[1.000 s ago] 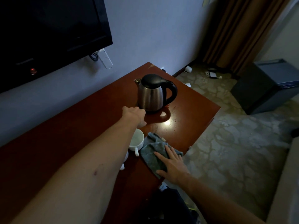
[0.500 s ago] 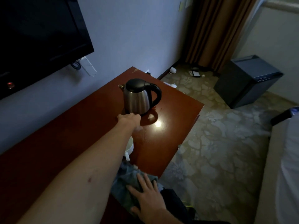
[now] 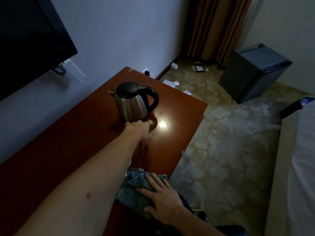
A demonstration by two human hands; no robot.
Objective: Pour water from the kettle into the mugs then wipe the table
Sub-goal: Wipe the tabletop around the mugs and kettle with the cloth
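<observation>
A steel kettle [image 3: 131, 106] with a black lid and handle stands upright near the far end of the red-brown table [image 3: 179, 116]. My left hand [image 3: 139, 129] reaches out to the kettle's foot, knuckles up, touching its base; its fingers are hidden from me. My right hand [image 3: 160, 196] lies flat, fingers spread, on a crumpled grey cloth [image 3: 134, 188] at the table's near right edge. My left forearm hides the mugs.
A dark TV [image 3: 25, 41] hangs on the wall at left, with a white power strip [image 3: 75, 72] below it. A dark mini fridge [image 3: 252, 72] stands on the patterned carpet at right. Small items litter the floor by the curtain [image 3: 214, 26]. A bed edge [image 3: 300, 159] is far right.
My right hand has dragged the cloth back toward the table's near edge. My left hand has moved up to the kettle's base. The white mug has gone out of sight under my forearm.
</observation>
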